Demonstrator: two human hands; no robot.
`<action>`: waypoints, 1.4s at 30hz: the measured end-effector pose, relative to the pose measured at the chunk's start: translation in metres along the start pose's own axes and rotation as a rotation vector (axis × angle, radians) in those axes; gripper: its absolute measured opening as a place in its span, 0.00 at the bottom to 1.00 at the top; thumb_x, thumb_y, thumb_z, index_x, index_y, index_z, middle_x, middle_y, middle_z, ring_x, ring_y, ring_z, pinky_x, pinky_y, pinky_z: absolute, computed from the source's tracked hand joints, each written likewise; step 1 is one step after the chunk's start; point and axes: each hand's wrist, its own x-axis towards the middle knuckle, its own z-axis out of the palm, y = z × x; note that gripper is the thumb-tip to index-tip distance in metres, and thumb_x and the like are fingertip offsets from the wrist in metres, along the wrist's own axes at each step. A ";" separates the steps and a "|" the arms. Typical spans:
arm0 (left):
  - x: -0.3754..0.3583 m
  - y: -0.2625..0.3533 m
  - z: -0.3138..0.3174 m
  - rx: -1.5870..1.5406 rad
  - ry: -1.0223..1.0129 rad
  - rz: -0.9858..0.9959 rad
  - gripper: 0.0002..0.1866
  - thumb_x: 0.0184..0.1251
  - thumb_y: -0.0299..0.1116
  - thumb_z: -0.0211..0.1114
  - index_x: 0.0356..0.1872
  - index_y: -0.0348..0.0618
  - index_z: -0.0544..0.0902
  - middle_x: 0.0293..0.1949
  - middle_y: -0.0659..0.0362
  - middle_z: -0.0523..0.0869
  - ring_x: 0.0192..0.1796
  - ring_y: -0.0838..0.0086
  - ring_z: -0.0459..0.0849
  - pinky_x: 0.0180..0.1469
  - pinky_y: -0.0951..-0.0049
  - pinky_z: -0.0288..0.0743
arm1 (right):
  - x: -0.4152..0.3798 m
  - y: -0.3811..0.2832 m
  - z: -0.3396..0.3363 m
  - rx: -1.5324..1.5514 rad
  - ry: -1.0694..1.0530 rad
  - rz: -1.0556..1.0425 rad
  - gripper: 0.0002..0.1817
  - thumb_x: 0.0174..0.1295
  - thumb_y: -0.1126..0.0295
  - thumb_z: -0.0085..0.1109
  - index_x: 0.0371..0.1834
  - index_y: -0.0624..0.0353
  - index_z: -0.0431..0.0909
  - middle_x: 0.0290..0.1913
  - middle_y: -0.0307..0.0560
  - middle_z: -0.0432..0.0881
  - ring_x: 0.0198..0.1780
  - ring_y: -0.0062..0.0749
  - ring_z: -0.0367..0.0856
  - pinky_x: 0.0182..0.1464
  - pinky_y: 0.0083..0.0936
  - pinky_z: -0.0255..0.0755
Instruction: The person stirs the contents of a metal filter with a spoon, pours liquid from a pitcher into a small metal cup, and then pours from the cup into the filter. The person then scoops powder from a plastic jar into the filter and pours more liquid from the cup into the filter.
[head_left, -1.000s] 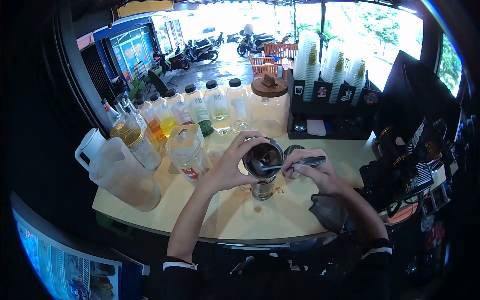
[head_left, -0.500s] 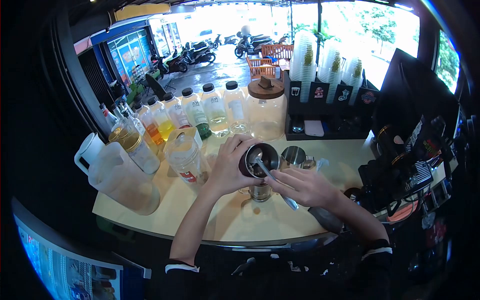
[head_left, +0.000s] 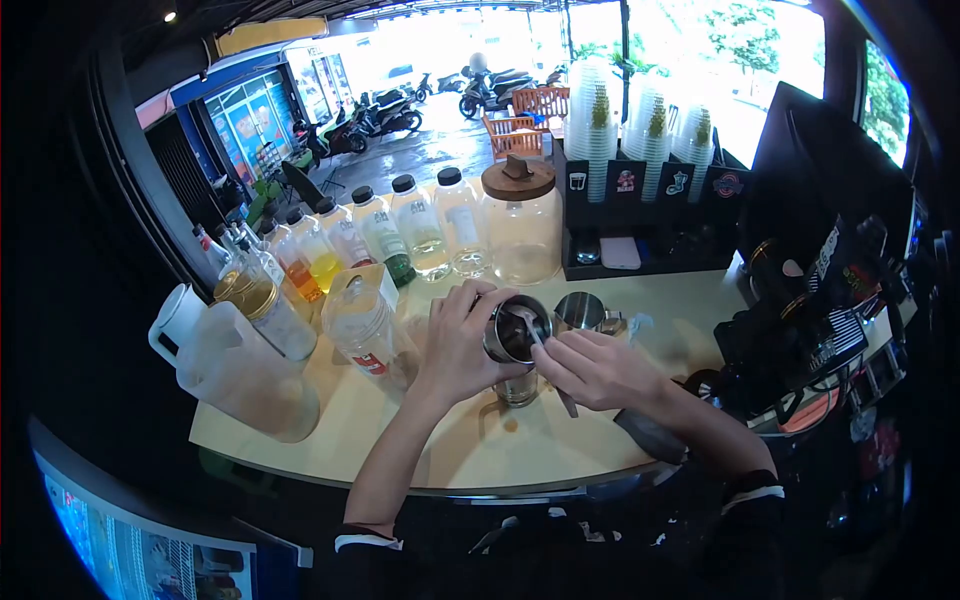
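Note:
My left hand (head_left: 462, 342) is wrapped round a metal cup (head_left: 494, 345), tilted so that its dark inside faces me. In my right hand (head_left: 605, 372) is a metal spoon (head_left: 530, 322), pinched by its handle, with its bowl end inside the cup. What lies at the bottom of the cup is too dark to make out. Right under the cup, a clear glass (head_left: 517, 390) stands on the counter, partly covered by the cup and my fingers. Just behind my right hand stands a metal pitcher (head_left: 578, 314).
On the counter (head_left: 440, 455), a clear jar (head_left: 368, 325) and a frosted plastic pitcher (head_left: 250, 375) stand to the left. Behind are several black-capped bottles (head_left: 420, 230) and a wooden-lidded jar (head_left: 523, 235). A cup rack (head_left: 650, 225) and dark equipment (head_left: 800, 330) are on the right.
The spoon has shifted within the cup and stands steeper, with my right hand drawn closer to the rim. My left hand still grips the cup. The whole view has shifted slightly.

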 end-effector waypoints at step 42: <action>0.004 0.009 -0.001 0.121 0.051 0.077 0.45 0.21 0.37 0.83 0.54 0.51 0.76 0.45 0.61 0.75 0.48 0.67 0.75 0.49 0.65 0.62 | 0.003 0.001 -0.004 0.031 0.007 0.039 0.17 0.51 0.70 0.58 0.43 0.67 0.72 0.32 0.41 0.72 0.35 0.29 0.77 0.36 0.25 0.74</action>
